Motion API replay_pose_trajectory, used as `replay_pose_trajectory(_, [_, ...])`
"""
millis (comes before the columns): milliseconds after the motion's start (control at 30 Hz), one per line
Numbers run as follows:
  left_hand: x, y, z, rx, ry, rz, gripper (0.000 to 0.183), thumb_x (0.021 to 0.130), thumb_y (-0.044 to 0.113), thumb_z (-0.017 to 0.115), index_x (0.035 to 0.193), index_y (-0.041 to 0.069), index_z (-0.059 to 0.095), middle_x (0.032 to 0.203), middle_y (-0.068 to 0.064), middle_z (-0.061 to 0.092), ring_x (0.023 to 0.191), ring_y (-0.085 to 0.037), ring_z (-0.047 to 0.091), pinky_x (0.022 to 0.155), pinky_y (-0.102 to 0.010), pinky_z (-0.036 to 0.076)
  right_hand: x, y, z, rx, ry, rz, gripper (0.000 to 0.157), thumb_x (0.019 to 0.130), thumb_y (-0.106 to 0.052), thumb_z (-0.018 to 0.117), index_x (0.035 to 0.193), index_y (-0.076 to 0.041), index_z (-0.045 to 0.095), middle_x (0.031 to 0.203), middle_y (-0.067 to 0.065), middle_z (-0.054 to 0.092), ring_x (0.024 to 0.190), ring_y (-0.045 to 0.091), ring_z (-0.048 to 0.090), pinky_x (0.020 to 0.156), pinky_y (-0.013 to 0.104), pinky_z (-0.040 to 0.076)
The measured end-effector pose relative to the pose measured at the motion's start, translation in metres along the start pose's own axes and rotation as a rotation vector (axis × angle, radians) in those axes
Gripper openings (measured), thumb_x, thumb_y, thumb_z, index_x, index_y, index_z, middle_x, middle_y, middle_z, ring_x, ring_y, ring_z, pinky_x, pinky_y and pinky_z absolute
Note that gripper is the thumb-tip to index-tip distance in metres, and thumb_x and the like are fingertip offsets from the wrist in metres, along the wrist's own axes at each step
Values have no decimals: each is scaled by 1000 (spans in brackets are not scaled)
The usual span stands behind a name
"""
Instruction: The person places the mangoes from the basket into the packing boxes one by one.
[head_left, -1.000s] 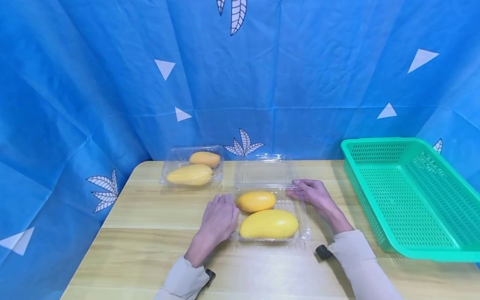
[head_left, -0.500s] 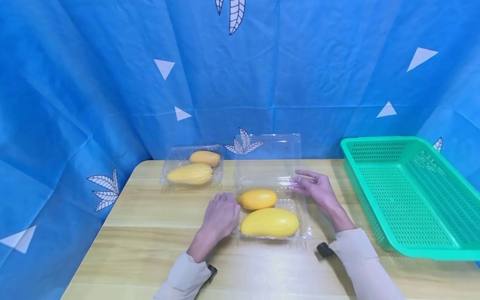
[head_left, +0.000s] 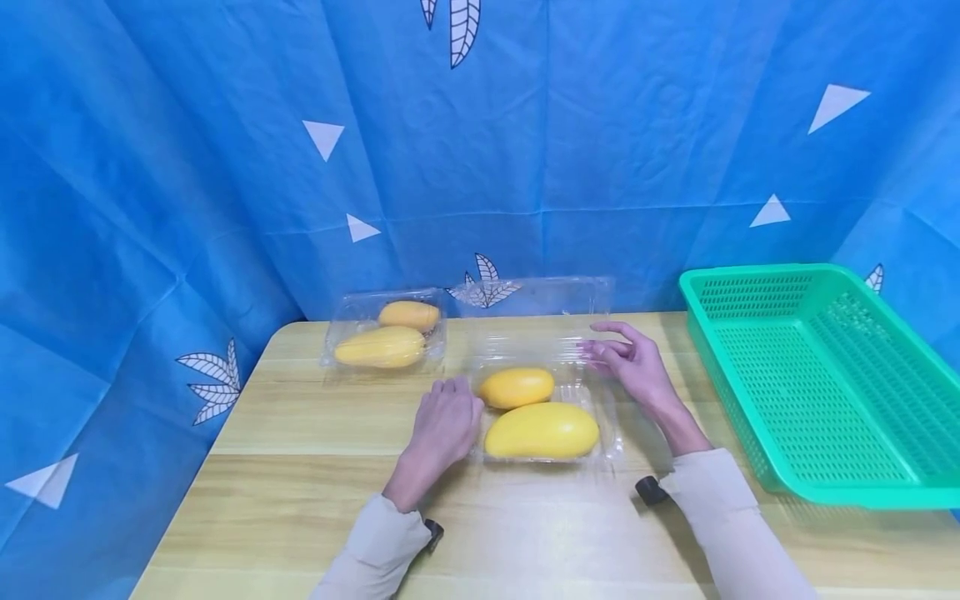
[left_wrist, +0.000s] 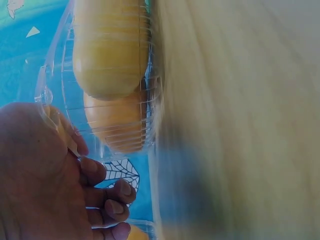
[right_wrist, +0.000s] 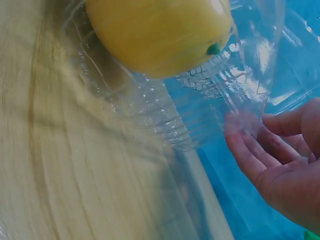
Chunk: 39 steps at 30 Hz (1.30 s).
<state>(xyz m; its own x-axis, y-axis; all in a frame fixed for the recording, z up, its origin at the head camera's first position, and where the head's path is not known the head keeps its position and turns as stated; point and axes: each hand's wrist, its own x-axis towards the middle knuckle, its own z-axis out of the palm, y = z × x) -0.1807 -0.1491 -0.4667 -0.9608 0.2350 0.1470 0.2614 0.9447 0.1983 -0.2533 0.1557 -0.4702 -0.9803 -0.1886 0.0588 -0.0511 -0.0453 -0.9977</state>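
Observation:
In the head view, an open clear plastic clamshell box [head_left: 583, 396] stands at the middle of the table, its hinged lid [head_left: 534, 293] raised at the far side. A large yellow mango [head_left: 542, 432] and a smaller orange-yellow fruit [head_left: 517, 388] lie in it. My left hand [head_left: 444, 421] is at the box's left side, thumb and forefinger pinching its rim in the left wrist view. At the far right corner my right hand [head_left: 637, 367] holds the clear plastic between thumb and fingers; the right wrist view shows fingertips [right_wrist: 242, 132] behind the plastic.
Another clear box [head_left: 352, 310] with a long yellow fruit [head_left: 381, 347] and a shorter orange one [head_left: 410, 315] sits at the far left of the wooden table [head_left: 300, 483]. A green perforated basket [head_left: 795, 492] stands at the right. Blue patterned cloth [head_left: 637, 125] hangs behind.
The clamshell box has slid a little away from the person, both hands moving with it. Its lid swung up, then leaned farther back. The other box stayed put.

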Motion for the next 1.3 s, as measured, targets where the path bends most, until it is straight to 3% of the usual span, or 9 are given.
replay_pose_trajectory(167, [4, -1, 2, -7, 8, -19, 27, 106, 21, 42, 86, 5, 50, 79, -10, 48, 76, -30, 48, 68, -43, 46, 1, 1, 1, 9, -11, -62, 36, 103, 1, 56, 139, 6, 49, 127, 36, 60, 110, 23, 70, 94, 46, 53])
replay_pose_trajectory(433, [12, -4, 3, 9, -25, -44, 35, 108, 26, 36, 94, 2, 57, 90, -15, 57, 84, -33, 54, 72, -46, 49, 0, 4, -2, -155, 28, -71, 38, 101, -6, 63, 138, 0, 54, 133, 23, 63, 111, 13, 67, 90, 28, 56])
replay_pose_trajectory(500, [12, -5, 2, -41, -57, -61, 37, 109, 28, 33, 102, 2, 59, 96, -15, 59, 88, -33, 54, 77, -48, 50, -1, 4, -3, -184, 23, -79, 40, 101, -8, 65, 138, -1, 54, 136, 22, 62, 112, 11, 65, 89, 24, 54])
replay_pose_trajectory(633, [10, -9, 0, -187, -90, -97, 35, 108, 31, 35, 112, 5, 58, 102, -11, 61, 94, -32, 58, 84, -50, 51, -2, 4, -6, -178, -6, -106, 39, 101, -8, 65, 137, 1, 54, 138, 25, 60, 123, 23, 62, 96, 21, 49])
replay_pose_trajectory(733, [8, -13, 0, -277, -95, -104, 32, 109, 31, 34, 111, 8, 56, 94, -6, 58, 87, -28, 59, 77, -45, 52, -2, 4, -5, -164, -26, -115, 38, 100, -5, 65, 136, 2, 54, 137, 24, 60, 127, 32, 58, 101, 20, 46])
replay_pose_trajectory(900, [5, -23, -1, -375, -121, -77, 36, 113, 31, 24, 106, 10, 52, 79, -3, 51, 68, -21, 51, 62, -38, 47, -2, 5, -4, -152, -46, -119, 35, 99, 4, 61, 133, 3, 56, 136, 23, 61, 129, 34, 56, 104, 21, 45])
replay_pose_trajectory(1067, [1, -35, -9, -569, -195, -86, 38, 114, 32, 25, 101, 11, 54, 73, -4, 45, 63, -18, 43, 66, -39, 48, -2, 6, -3, -144, -64, -144, 35, 98, 11, 57, 132, 5, 56, 136, 25, 59, 130, 35, 54, 105, 21, 44])
replay_pose_trajectory(1167, [1, -41, -14, -655, -245, -55, 39, 114, 28, 25, 92, 12, 53, 75, -3, 51, 67, -18, 46, 66, -37, 46, -2, 7, -4, -143, -77, -156, 37, 97, 14, 55, 134, 6, 56, 137, 27, 57, 131, 34, 54, 104, 22, 45])
replay_pose_trajectory(1300, [1, -53, -18, -838, -362, 29, 46, 114, 26, 21, 94, 5, 57, 82, -10, 62, 74, -27, 58, 71, -37, 51, -3, 8, -4, -149, -86, -149, 39, 97, 13, 55, 136, 8, 56, 139, 28, 56, 131, 35, 54, 102, 22, 47])
